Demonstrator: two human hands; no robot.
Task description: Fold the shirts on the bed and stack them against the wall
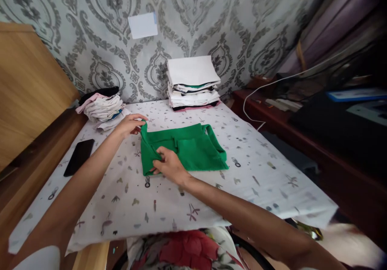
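Head view: green cloth (195, 155), partly folded, lay mid-worktop (123, 211). Left hand (132, 125) had narrow grip, pinching cloth's far left corner. Right hand (169, 164) had narrow grip on cloth's near left part. Folded stack (193, 71) stood behind; smaller clothes pile (104, 108) and black phone (79, 157) sat left.

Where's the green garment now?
In the head view, the green garment lies midway across the tablecloth, left hand and right hand at its left end, in front of the taller clothes stack.
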